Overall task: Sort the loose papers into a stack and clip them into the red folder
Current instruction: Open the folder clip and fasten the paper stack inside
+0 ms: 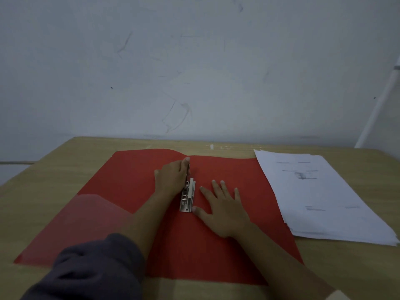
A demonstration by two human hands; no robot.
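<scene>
The red folder (134, 191) lies wide open and flat across the middle of the desk (335, 267), with its metal clip (187, 197) sitting along the centre fold. The left hand (172, 177) rests on the folder right at the clip's upper end, fingers curled against the metal lever; whether that grip is actually pinching it or just pressing, I can't tell. The right hand (224, 210) is spread flat, palm down on the right-hand flap, thumb tip just beside the clip's lower end, holding nothing. The stack of white papers (320, 195) sits on the desk at the right of the frame, touching the folder's right edge, well clear of both hands. A dark sleeve (93, 269) fills the lower left. The desk is light wood, and a scuffed pale wall (194, 61) takes up the whole top half.
</scene>
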